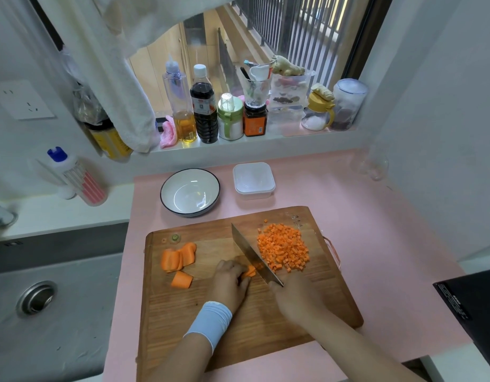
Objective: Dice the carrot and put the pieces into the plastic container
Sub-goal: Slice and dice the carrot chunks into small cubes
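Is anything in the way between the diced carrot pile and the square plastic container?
Nothing visible: only bare wooden cutting board and pink counter lie between the orange diced carrot pile and the square translucent plastic container.

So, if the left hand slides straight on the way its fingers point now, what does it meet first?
Most likely the knife: the left hand holds a carrot piece right against its blade. Beyond the blade lies the pile of carrot cubes.
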`<state>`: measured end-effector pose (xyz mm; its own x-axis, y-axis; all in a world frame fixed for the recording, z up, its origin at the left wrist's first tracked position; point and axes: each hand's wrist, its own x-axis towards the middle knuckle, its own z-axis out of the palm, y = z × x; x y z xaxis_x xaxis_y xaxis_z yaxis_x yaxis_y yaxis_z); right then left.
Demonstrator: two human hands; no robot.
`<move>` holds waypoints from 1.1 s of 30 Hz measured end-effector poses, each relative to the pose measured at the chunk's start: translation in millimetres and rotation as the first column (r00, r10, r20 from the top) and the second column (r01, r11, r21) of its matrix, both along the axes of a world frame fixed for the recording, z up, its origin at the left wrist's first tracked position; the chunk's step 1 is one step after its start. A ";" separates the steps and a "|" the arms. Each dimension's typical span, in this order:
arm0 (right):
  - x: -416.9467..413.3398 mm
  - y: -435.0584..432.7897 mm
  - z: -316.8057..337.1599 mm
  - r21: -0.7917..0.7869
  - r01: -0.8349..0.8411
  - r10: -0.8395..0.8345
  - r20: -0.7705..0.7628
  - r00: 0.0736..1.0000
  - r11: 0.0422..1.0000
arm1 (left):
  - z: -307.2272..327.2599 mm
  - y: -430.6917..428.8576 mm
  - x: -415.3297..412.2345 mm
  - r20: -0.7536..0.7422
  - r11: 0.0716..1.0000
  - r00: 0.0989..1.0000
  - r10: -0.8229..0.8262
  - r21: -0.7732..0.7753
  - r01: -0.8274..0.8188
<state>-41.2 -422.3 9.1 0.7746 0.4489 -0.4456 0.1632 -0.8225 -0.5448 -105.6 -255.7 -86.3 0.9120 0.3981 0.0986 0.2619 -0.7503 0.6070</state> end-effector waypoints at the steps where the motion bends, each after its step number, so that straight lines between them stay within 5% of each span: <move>1: 1.2 0.9 -0.1 0.009 -0.004 0.004 -0.012 1.000 1.000 | 0.6 -3.0 0.5 0.002 1.000 1.000 0.027 -0.009 -0.027; 11: -2.4 -1.4 -4.1 0.034 0.018 -0.017 -0.014 1.000 0.999 | -2.8 7.7 -3.9 0.083 0.992 0.989 -0.126 0.040 0.123; 22: -9.8 8.5 -1.7 0.019 0.012 -0.012 0.004 1.000 1.000 | 1.6 4.5 4.9 0.025 0.993 0.994 -0.103 0.068 0.101; 28: -22.9 8.1 17.4 -0.153 -0.089 0.122 0.229 0.966 0.984 | 6.1 5.0 7.9 -0.033 0.994 0.996 -0.083 0.071 0.086; 33: -35.1 7.4 11.3 -0.229 -0.110 0.169 0.257 0.952 0.967 | 10.5 5.1 9.1 -0.077 0.996 0.996 -0.047 0.070 0.052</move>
<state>-76.3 -414.9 20.4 0.8158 0.4801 -0.3224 0.4019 -0.8716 -0.2809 -96.5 -250.6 -75.8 0.9364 0.3466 0.0557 0.2663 -0.8047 0.5307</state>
